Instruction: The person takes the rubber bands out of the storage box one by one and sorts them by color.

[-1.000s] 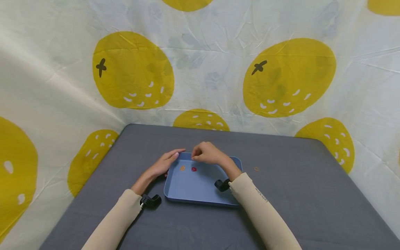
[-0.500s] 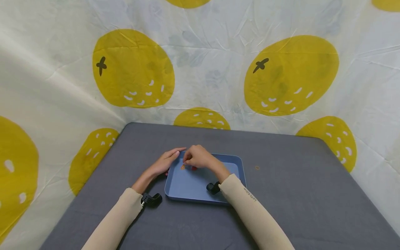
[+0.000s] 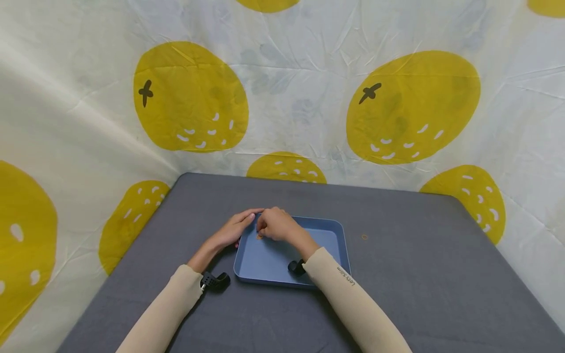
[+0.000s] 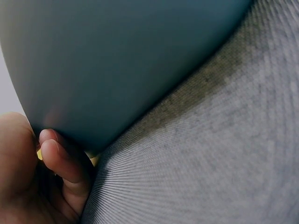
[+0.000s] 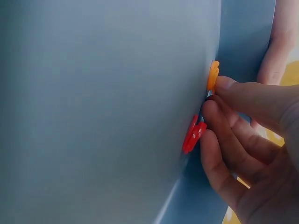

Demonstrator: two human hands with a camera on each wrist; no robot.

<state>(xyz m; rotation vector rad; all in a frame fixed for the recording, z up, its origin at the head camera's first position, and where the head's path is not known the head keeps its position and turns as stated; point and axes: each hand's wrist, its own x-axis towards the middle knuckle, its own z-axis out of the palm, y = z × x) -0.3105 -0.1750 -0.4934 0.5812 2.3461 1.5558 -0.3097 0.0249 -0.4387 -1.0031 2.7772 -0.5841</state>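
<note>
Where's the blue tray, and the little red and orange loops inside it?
Blue tray (image 3: 269, 260): head view, bare floor.
Red loops (image 5: 192, 139): right wrist view, their middle.
Orange loops (image 5: 213, 76): right wrist view, their middle.

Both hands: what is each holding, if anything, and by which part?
The left hand holds the blue tray by its far left corner. The right hand has its thumb at the tray's orange band; whether it pinches it cannot be told.

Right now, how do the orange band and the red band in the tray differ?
The orange band is by the thumb of the right hand, the red band by its other fingertips. In the head view, the orange band shows; the red band doesn't. Both lie in the blue tray.
</note>
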